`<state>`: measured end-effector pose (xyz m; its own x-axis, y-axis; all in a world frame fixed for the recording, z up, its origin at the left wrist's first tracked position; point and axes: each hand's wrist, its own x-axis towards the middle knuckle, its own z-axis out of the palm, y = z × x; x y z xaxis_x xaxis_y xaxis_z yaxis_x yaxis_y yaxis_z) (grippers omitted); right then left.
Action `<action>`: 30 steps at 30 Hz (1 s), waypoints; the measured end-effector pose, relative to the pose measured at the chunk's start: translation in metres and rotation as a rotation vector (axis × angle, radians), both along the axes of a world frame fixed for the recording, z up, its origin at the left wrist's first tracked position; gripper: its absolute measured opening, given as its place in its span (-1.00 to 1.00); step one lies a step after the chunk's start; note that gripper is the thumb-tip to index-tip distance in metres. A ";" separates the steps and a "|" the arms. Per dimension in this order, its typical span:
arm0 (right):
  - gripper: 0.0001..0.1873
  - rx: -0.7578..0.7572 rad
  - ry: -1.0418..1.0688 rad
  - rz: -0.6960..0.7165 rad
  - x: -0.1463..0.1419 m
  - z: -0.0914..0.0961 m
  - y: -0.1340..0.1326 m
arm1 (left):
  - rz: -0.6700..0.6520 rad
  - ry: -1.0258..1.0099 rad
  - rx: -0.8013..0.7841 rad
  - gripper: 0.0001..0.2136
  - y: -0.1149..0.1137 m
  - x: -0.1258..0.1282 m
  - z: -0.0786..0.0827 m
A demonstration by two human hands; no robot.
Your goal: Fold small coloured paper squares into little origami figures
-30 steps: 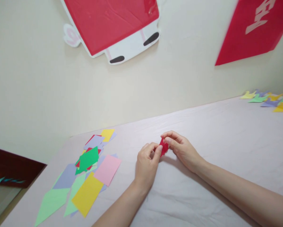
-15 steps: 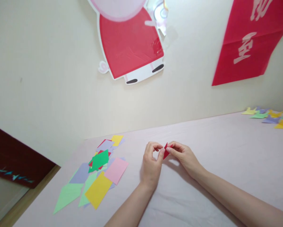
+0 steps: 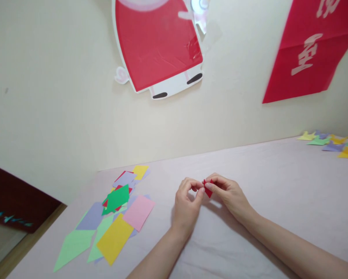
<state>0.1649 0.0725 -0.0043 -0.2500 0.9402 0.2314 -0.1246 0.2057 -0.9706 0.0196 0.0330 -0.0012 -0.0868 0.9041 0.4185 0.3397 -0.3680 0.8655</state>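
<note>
A small piece of folded red paper (image 3: 208,192), with two pointed tips at its top, is held just over the pale cloth-covered surface. My right hand (image 3: 232,195) pinches it between thumb and fingers from the right. On the other side, my left hand (image 3: 187,203) is curled, its thumb and index fingertips closed at the paper's left edge. Part of the paper is hidden behind the right thumb and fingers.
Loose coloured sheets lie spread at the left, among them a green sheet (image 3: 117,198), a pink sheet (image 3: 139,212) and a yellow sheet (image 3: 115,238). Several folded paper shapes (image 3: 333,146) sit at the far right. Behind the surface rises a wall (image 3: 220,120) with red decorations.
The folded red paper has turned a little and shifted slightly right, showing more of its face and both tips. My left thumb has moved right along with it. The camera view has tilted slightly.
</note>
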 end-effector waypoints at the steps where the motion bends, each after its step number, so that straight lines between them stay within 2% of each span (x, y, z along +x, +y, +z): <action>1: -0.83 0.039 -0.030 -0.007 0.001 0.000 0.000 | -0.005 -0.011 -0.010 -0.95 0.000 -0.001 0.000; 5: -0.85 0.176 -0.145 -0.025 0.002 0.000 -0.002 | -0.019 -0.056 -0.033 -0.95 0.000 -0.003 0.001; 13: -0.87 0.350 -0.244 -0.024 0.002 0.001 -0.003 | -0.021 -0.142 -0.033 -0.93 0.001 -0.003 0.000; 20: -0.86 0.650 -0.365 -0.052 0.005 -0.002 0.000 | 0.019 -0.143 -0.113 -0.83 0.003 -0.004 -0.001; 30: -0.87 0.727 -0.429 -0.092 0.005 -0.003 0.001 | -0.017 -0.224 -0.218 -0.84 0.003 -0.005 -0.007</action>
<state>0.1699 0.0739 -0.0072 -0.3838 0.6151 0.6887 0.2717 0.7881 -0.5524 0.0151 0.0363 -0.0079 -0.1387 0.9726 0.1867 0.1267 -0.1695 0.9773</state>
